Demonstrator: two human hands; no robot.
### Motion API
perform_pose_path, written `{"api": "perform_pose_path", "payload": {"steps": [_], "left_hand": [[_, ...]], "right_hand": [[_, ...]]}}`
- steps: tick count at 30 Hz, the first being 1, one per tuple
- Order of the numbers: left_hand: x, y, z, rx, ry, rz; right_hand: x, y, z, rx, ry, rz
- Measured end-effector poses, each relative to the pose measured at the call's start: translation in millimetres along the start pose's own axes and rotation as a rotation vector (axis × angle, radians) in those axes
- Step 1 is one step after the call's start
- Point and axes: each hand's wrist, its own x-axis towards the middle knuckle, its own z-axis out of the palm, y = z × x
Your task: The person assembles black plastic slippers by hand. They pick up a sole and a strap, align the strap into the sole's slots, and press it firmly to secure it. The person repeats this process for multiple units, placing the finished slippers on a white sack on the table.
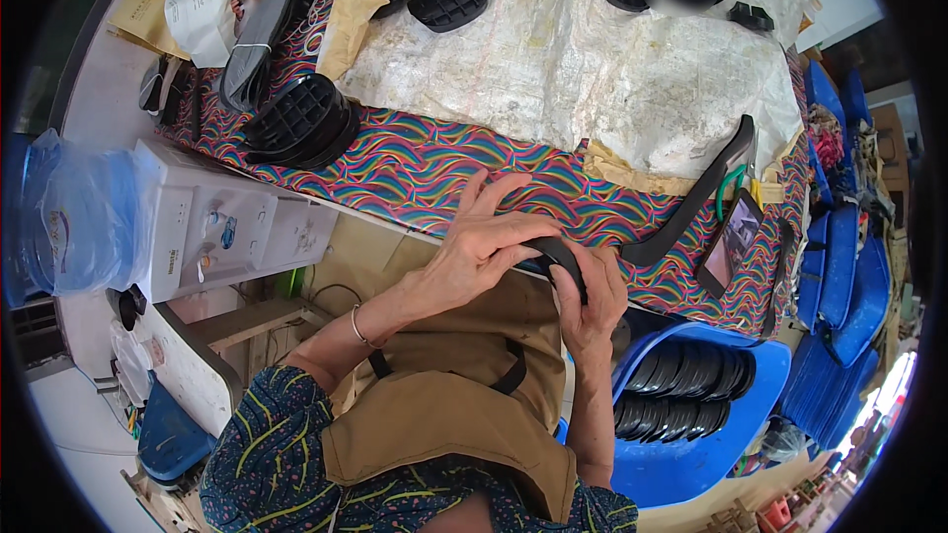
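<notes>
My left hand [486, 240] lies over a small black rubber piece [559, 255], fingers spread across its top. The same piece is pinched at its lower edge by my right hand [593, 298], thumb pressing on it. Both hands sit at the near edge of a table with a rainbow-wave patterned cover [425, 163]. Just right of my hands a long black curved strip [696, 197] lies across the cloth. Most of the held piece is hidden by my fingers.
A blue basket [691, 454] of stacked black pieces stands below right. A stack of ribbed black pads [301, 120] sits at left, more pads [449, 0] at the far side on pale sheeting. A phone [729, 242] lies right. A white water dispenser [212, 227] stands left.
</notes>
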Motion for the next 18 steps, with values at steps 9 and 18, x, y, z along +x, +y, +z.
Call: {"api": "perform_pose_path", "payload": {"steps": [9, 18], "left_hand": [[2, -9, 6, 0.389, 0.159, 0.233], [-1, -33, 2, 0.493, 0.122, 0.386]], "right_hand": [[2, -5, 1, 0.028, 0.048, 0.036], [-4, -4, 6, -0.022, 0.157, 0.023]]}}
